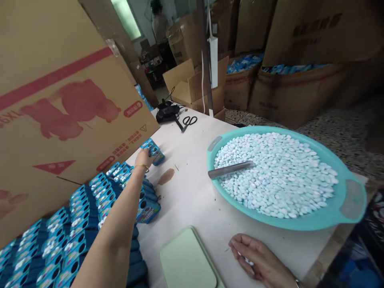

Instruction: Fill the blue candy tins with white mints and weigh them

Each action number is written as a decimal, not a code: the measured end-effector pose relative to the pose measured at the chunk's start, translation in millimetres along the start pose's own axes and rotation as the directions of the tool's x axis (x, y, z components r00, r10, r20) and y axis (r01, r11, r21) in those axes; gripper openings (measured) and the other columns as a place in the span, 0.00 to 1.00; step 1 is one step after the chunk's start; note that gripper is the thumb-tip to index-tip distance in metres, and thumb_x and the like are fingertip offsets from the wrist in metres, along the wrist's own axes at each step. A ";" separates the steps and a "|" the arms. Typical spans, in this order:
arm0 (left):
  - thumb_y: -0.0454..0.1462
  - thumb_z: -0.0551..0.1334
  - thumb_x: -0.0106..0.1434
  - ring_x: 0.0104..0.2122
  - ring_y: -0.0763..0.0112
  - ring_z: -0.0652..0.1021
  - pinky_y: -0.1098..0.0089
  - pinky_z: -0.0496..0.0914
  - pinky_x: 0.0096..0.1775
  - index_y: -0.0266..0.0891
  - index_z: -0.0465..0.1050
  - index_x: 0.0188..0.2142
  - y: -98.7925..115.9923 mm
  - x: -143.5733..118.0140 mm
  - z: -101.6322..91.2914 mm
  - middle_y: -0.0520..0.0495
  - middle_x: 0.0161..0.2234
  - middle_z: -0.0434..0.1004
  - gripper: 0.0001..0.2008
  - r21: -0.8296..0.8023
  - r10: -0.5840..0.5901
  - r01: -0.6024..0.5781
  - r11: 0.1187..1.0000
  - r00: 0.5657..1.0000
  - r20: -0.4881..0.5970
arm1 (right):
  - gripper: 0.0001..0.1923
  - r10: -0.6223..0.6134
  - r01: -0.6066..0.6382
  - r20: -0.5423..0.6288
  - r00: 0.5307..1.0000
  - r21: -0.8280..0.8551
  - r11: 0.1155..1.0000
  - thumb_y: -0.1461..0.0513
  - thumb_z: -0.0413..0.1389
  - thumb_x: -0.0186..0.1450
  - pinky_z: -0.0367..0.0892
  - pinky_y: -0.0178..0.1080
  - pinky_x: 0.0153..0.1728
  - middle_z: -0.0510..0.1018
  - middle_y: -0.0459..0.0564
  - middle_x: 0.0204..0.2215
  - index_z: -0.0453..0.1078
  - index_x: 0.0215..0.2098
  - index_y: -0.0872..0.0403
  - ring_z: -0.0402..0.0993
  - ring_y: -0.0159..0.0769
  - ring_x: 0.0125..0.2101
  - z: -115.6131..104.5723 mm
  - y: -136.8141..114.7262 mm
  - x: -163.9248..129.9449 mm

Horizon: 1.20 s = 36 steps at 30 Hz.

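My left hand (144, 158) reaches across to a small group of blue printed boxes (156, 154) at the far end of the box rows, its fingers closed on them. Part of those fingers is hidden. Rows of similar blue boxes (102, 192) with dark round holes and white pieces on top stand beneath my left forearm. My right hand (258, 258) hovers low near the table's front, palm turned inward, fingers curled around a few small white tablets (248, 261). Beyond it a turquoise basin (258, 224) holds a heap of white and pale-blue tablets (279, 176), with a metal scoop (231, 169) resting on its rim.
A pale green flat device (189, 260) lies between my hands. Black scissors (189, 121) and a black tool (168, 112) lie at the table's far end. A large cardboard box (66, 88) stands left. More cartons (300, 92) stand behind; a person (160, 28) is in the background.
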<state>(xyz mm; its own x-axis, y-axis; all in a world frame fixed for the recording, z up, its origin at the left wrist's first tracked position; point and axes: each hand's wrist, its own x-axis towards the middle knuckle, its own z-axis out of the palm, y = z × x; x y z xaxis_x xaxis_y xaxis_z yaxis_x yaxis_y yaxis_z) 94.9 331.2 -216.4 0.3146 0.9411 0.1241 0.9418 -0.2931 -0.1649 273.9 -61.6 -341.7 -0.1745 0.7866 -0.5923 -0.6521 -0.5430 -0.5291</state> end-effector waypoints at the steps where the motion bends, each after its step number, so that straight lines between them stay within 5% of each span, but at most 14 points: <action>1: 0.35 0.62 0.55 0.42 0.58 0.75 0.63 0.68 0.45 0.32 0.71 0.43 -0.6 3.8 1.4 0.37 0.42 0.74 0.15 -0.002 0.002 -0.002 1.000 1.000 -0.009 | 0.24 0.006 -0.006 0.007 1.000 -0.011 1.000 0.44 0.64 0.51 0.39 0.30 0.20 0.64 0.40 0.22 0.66 0.27 0.55 0.49 0.19 0.17 -0.5 0.1 1.3; 6: 0.38 0.58 0.61 0.47 0.61 0.72 0.65 0.66 0.49 0.30 0.68 0.47 -3.0 -29.2 -20.3 0.38 0.49 0.69 0.17 -0.070 0.160 -0.165 0.984 0.984 -0.074 | 0.22 0.026 -0.025 0.019 0.999 -0.039 0.999 0.45 0.62 0.54 0.40 0.30 0.20 0.65 0.40 0.21 0.67 0.29 0.55 0.49 0.19 0.17 -3.3 -1.3 -1.0; 10: 0.45 0.56 0.63 0.37 0.65 0.74 0.66 0.68 0.40 0.36 0.69 0.40 -9.5 -113.5 -54.8 0.45 0.38 0.73 0.15 -0.084 0.396 -0.390 0.917 0.916 0.068 | 0.19 0.035 -0.035 0.019 0.999 0.006 0.999 0.48 0.64 0.54 0.44 0.30 0.20 0.69 0.42 0.23 0.69 0.29 0.55 0.53 0.20 0.18 -4.2 -3.9 -5.8; 15: 0.46 0.59 0.61 0.42 0.56 0.72 0.59 0.67 0.41 0.40 0.71 0.36 -15.5 -206.2 -53.9 0.40 0.43 0.72 0.12 0.243 0.327 -0.353 0.904 0.935 0.138 | 0.17 0.035 -0.034 -0.008 0.999 0.069 0.997 0.54 0.68 0.49 0.54 0.28 0.20 0.74 0.46 0.26 0.73 0.30 0.56 0.63 0.23 0.22 -3.1 -3.3 -7.9; 19: 0.40 0.57 0.63 0.49 0.51 0.69 0.54 0.65 0.45 0.41 0.73 0.35 -5.2 -231.0 -49.6 0.40 0.52 0.69 0.07 0.297 0.318 -0.332 0.895 0.943 0.094 | 0.12 -0.001 0.010 -0.051 0.999 0.180 0.984 0.62 0.68 0.49 0.58 0.25 0.17 0.75 0.47 0.25 0.75 0.30 0.57 0.67 0.24 0.23 -2.2 -4.9 -12.5; 23: 0.37 0.52 0.66 0.38 0.61 0.75 0.61 0.68 0.39 0.39 0.72 0.36 27.8 -256.7 -87.6 0.41 0.44 0.73 0.11 0.195 0.390 -0.417 0.888 0.907 0.163 | 0.02 0.091 -0.056 -0.085 0.992 0.346 0.936 0.69 0.62 0.55 0.65 0.22 0.18 0.76 0.49 0.25 0.75 0.28 0.60 0.71 0.24 0.24 -2.3 -8.4 -24.8; 27: 0.39 0.52 0.67 0.32 0.66 0.75 0.66 0.67 0.33 0.39 0.71 0.34 68.5 -292.2 -121.7 0.44 0.39 0.73 0.11 0.126 0.459 -0.497 0.858 0.854 0.246 | 0.05 0.171 -0.135 -0.054 0.984 0.409 0.902 0.71 0.55 0.61 0.70 0.21 0.23 0.77 0.51 0.26 0.73 0.29 0.61 0.77 0.27 0.29 -1.9 -0.8 -38.5; 31: 0.38 0.55 0.65 0.33 0.66 0.76 0.68 0.68 0.33 0.39 0.71 0.33 94.4 -311.8 -116.5 0.45 0.36 0.73 0.08 0.041 0.484 -0.529 0.847 0.802 0.349 | 0.06 0.147 -0.154 0.048 0.988 0.376 0.914 0.70 0.53 0.63 0.72 0.24 0.28 0.79 0.54 0.28 0.72 0.32 0.61 0.77 0.28 0.31 -2.9 13.6 -50.2; 36: 0.40 0.55 0.65 0.37 0.64 0.76 0.65 0.70 0.38 0.38 0.70 0.39 93.0 -316.0 -107.0 0.43 0.39 0.74 0.09 -0.013 0.488 -0.514 0.858 0.806 0.335 | 0.05 0.084 -0.107 0.096 0.992 0.272 0.956 0.70 0.57 0.59 0.70 0.26 0.30 0.78 0.53 0.31 0.73 0.34 0.61 0.76 0.30 0.33 -8.2 17.3 -64.6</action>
<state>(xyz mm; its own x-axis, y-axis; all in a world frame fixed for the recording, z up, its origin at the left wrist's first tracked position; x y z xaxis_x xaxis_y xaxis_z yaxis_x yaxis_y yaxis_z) 95.7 -11.5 -166.2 0.6733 0.6722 -0.3081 0.6478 -0.7371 -0.1924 279.9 -124.1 -317.6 -0.2986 0.7627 -0.5737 -0.8055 -0.5237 -0.2771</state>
